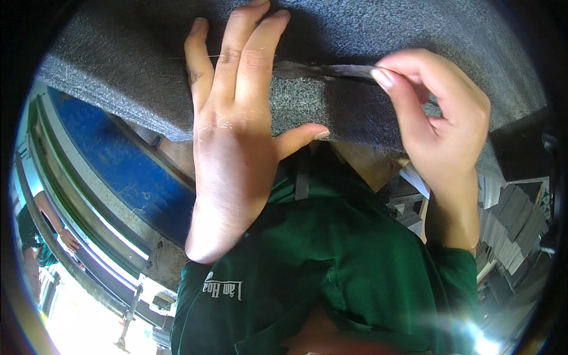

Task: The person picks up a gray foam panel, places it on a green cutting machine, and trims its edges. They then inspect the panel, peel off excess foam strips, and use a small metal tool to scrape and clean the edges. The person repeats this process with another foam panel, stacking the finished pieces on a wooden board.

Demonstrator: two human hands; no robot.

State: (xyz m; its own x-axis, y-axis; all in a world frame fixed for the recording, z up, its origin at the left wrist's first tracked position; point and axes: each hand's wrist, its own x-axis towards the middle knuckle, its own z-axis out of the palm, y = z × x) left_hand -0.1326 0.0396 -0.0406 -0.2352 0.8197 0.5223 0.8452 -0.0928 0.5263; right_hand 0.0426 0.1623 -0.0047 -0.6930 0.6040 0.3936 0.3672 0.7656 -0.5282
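A large dark grey block with a speckled, foam-like surface [331, 35] spans the upper part of the view. Flat on it lies my left hand [234, 112], fingers stretched out and thumb spread to the right. To the right, my right hand [441, 106] pinches the end of a thin dark strip [349, 71] between thumb and forefinger. The strip runs leftward along the block toward my left hand, and its left end seems to meet the surface there; whether it is attached I cannot tell. A fine pale thread shows by my left fingers.
A blue panel with a pale curved frame [106, 154] stands at the left below the block. Farther left is another person's hand [69, 240] near metal rails. Stacks of grey sheets [512, 228] are at the right.
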